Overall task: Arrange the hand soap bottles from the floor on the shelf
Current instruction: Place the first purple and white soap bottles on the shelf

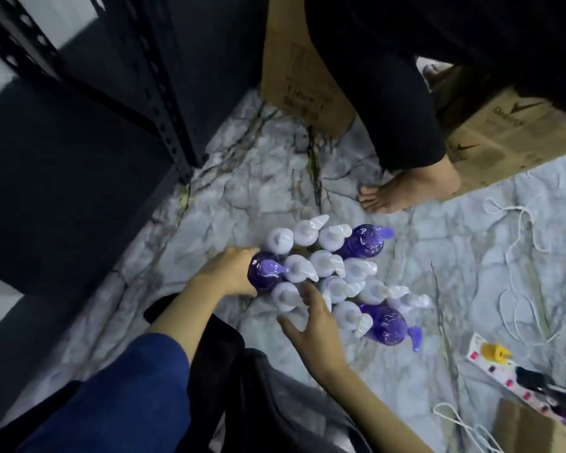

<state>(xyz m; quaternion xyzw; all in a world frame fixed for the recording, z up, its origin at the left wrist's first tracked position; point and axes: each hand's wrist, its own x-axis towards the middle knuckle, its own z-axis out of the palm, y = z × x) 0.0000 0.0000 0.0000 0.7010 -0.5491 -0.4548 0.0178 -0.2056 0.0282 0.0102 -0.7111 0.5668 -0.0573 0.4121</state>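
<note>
Grey marble-look floor (249,178) fills most of the view, with dark vein lines running across it. On it stands a tight bunch of hand soap bottles (334,276) with pump tops, most of them white and three of them purple. All of them are on the floor and none is on the shelf. The left hand (229,273) comes in from a blue sleeve (138,380) and its fingers wrap around the purple bottle (264,271) at the left edge of the bunch. The right hand (311,325) is spread out at the near side of the bunch, with loose straight fingers touching a white bottle (285,295), not holding it. Another purple bottle (365,241) stands at the far side, and a third purple bottle (388,323) stands at the near right corner. The black metal shelf (164,93) with rows of holes in its posts stands at the upper left, apart from the bottles. A second person's bare foot (406,191) stands on the floor past the bottles, under a black trouser leg (389,93). Brown cardboard boxes (504,132) sit behind that leg. A white cord (517,256) loops over the floor on the right, and a white power strip (504,371) with red switches lies near the lower right corner.
</note>
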